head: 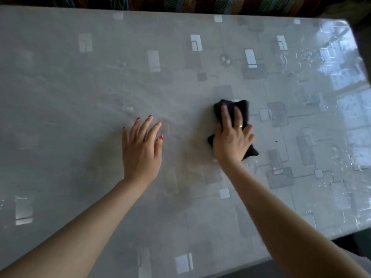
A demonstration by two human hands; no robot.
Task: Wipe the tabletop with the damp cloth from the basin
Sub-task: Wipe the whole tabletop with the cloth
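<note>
A grey tabletop (80,87) with a pattern of pale and dark rectangles fills the view. My right hand (231,137) presses a black cloth (242,109) flat on it, right of centre, fingers spread over the cloth. The cloth's corners stick out above and below the hand. My left hand (141,146) lies flat on the table to the left of the cloth, fingers apart, holding nothing. No basin is in view.
The right part of the tabletop (341,81) shines with wet streaks and window glare. The table's right edge (359,49) and near right corner (301,245) are visible. A dark patterned fabric (200,5) runs along the far edge.
</note>
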